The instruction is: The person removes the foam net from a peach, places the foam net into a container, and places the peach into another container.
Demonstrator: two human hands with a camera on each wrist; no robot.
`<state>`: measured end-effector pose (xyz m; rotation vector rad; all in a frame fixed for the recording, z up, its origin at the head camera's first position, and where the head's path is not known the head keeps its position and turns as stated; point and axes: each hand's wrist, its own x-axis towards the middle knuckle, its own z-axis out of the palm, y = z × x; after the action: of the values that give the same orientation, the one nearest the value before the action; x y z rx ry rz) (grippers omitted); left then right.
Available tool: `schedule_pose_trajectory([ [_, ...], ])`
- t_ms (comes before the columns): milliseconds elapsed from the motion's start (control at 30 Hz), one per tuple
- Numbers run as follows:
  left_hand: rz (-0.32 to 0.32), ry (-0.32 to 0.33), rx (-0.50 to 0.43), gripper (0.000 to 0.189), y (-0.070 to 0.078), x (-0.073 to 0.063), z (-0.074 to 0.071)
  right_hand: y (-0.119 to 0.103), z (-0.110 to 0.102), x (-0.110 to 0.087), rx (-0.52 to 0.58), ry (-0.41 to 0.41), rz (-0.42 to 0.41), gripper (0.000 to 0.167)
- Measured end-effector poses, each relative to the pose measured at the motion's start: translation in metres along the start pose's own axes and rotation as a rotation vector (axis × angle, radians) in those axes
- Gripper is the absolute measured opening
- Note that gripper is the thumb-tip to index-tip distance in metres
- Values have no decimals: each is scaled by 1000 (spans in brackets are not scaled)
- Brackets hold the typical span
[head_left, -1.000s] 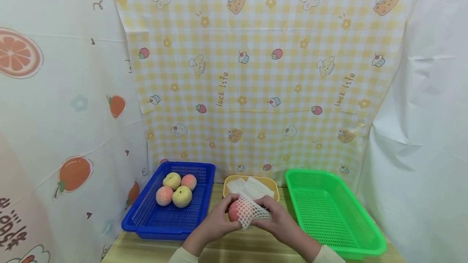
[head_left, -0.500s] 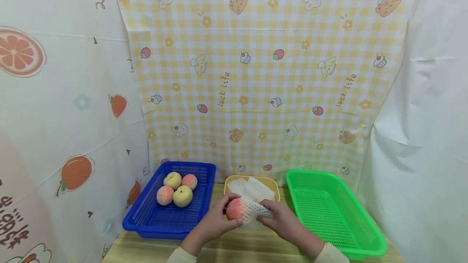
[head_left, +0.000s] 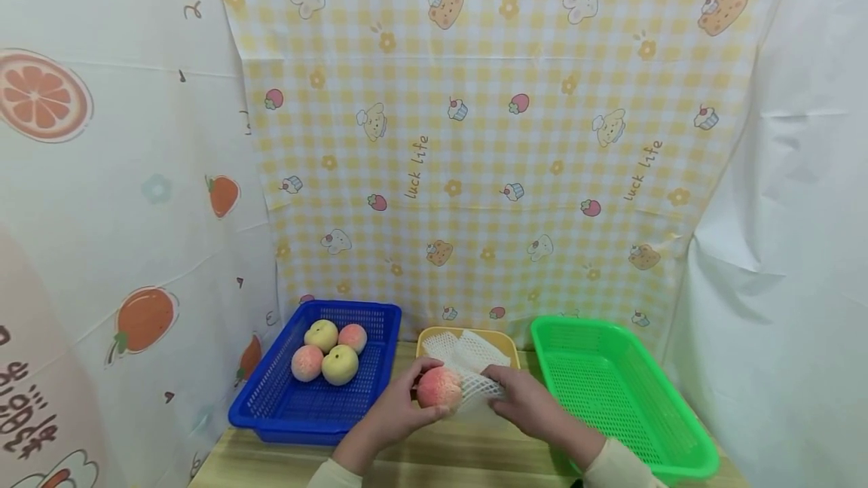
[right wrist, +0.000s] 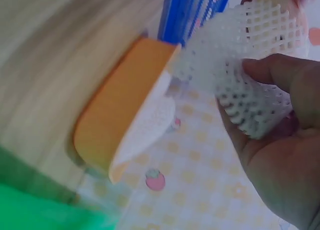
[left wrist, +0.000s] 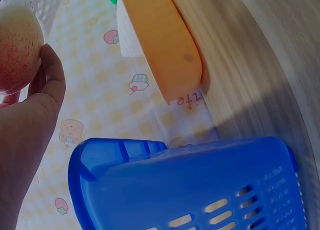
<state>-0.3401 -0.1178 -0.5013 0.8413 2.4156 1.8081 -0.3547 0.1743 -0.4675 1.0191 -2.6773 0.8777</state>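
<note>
My left hand [head_left: 404, 407] grips a pink-red peach [head_left: 439, 388] above the table, fingers behind it and thumb along its lower side. In the left wrist view the peach [left wrist: 18, 47] shows bare and speckled. My right hand [head_left: 525, 401] pinches a white foam fruit net [head_left: 478, 388] whose open end lies at the peach's right side. The right wrist view shows the net [right wrist: 250, 69] between thumb and fingers, with the peach partly behind its mesh. Just behind both hands stands a yellow container [head_left: 505, 339] with more white foam nets [head_left: 484, 349] in it.
To the left is a blue basket [head_left: 271, 428] holding several peaches [head_left: 339, 364], some yellow and some pink. A green basket [head_left: 678, 439] stands to the right. The wooden table [head_left: 434, 465] ends at a checked cloth [head_left: 447, 141] behind.
The net has slid rightward off the peach, baring more of its red surface. My right hand has drawn slightly right with the net, while my left hand keeps hold of the peach.
</note>
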Motion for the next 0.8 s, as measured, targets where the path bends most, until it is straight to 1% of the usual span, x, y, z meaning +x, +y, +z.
schedule_pose_trajectory([
  [100, 2, 12, 8, 67, -2, 0, -3, 4, -11, 8, -56, 11, 0, 38],
  [167, 1, 21, 15, 68, -4, 0, -4, 8, -18, 15, -81, 13, 5, 40],
  [267, 12, 26, 9, 69, -4, -1, -5, 14, -25, 24, -100, 4, 26, 42],
  [367, 14, 27, 8, 71, -3, -2, -5, 22, -29, 35, -127, -12, 20, 41],
  [400, 11, 28, 5, 71, -3, -2, -5, 25, -29, 39, -139, -11, 6, 41],
  [467, 1, 29, 0, 71, -3, -2, -5, 31, -31, 51, -180, 4, -35, 39],
  [533, -12, 30, 1, 71, -2, -3, -6, 37, -32, 65, -239, 30, -51, 39],
  [600, -21, 31, 5, 71, -1, -3, -7, 42, -32, 81, -305, 45, -38, 39],
  [667, -20, 32, 11, 71, 0, -3, -7, 46, -31, 97, -368, 44, 2, 40],
  [733, -19, 32, 15, 71, 1, -3, -8, 49, -29, 111, -436, 24, 43, 42],
  [800, -14, 30, 8, 71, 2, -3, -8, 51, -27, 122, -491, 8, 56, 41],
])
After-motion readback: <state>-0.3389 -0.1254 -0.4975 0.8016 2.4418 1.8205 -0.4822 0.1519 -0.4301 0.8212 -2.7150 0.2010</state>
